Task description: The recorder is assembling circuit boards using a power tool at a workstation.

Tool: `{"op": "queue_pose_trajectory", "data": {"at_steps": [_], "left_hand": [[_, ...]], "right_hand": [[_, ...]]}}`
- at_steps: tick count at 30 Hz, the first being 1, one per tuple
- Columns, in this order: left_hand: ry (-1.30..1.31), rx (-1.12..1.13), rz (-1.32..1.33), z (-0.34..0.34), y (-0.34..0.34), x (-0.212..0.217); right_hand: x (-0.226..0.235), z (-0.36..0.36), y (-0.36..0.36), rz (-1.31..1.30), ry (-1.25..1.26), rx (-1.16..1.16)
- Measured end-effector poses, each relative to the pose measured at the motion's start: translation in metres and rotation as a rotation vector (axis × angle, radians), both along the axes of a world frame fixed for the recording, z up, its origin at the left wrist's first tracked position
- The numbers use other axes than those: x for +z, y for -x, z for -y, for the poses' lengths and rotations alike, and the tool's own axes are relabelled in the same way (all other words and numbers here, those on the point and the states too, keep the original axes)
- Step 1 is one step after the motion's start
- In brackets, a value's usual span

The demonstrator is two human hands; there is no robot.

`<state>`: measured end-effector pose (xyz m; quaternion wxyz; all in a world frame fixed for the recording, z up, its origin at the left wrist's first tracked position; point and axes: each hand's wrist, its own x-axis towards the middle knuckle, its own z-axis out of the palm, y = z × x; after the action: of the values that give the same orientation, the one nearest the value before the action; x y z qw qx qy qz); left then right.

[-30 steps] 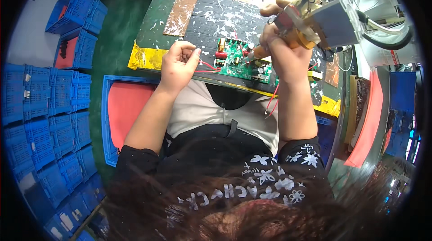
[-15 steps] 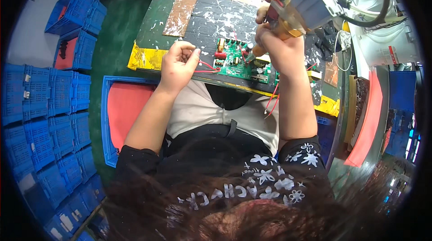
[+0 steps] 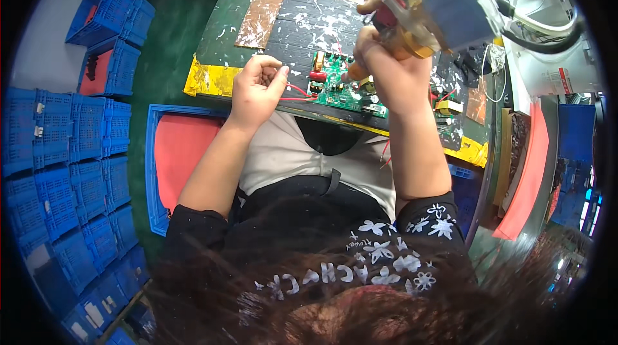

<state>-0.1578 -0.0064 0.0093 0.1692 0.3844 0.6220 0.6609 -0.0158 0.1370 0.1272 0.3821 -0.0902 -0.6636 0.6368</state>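
My right hand is wrapped round the handle of a glue gun, a bulky tool with a grey-blue body, a red part and an amber front. Its nozzle points down and left over a green circuit board with coils, a red component and other parts. The tip is blurred, so contact with the board cannot be told. To the board's left, my left hand is raised with its fingers curled in and nothing visible in them. Red wires run from the board towards that hand's wrist.
The board lies on a black, white-spattered mat on a workbench with yellow-taped edges. Another board part is right of my forearm. A blue crate stands beside my left leg; stacked blue crates fill the left side.
My right hand and the glue gun have shifted slightly left, moving the nozzle left across the board. My left hand has barely moved, its fingers still curled.
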Motion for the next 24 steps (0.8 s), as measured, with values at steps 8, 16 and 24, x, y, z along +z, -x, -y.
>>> {"op": "queue_pose_trajectory", "data": {"at_steps": [8, 16, 24], "left_hand": [[0.012, -0.034, -0.006, 0.002, -0.001, 0.002], [0.016, -0.042, -0.017, 0.002, 0.001, -0.003], [0.011, -0.045, -0.040, 0.002, 0.001, -0.003]], "right_hand": [[-0.007, 0.000, 0.008, 0.046, 0.015, 0.047], [-0.011, -0.002, 0.006, 0.050, -0.025, 0.017], [-0.023, 0.003, 0.002, -0.100, 0.116, -0.045]]}}
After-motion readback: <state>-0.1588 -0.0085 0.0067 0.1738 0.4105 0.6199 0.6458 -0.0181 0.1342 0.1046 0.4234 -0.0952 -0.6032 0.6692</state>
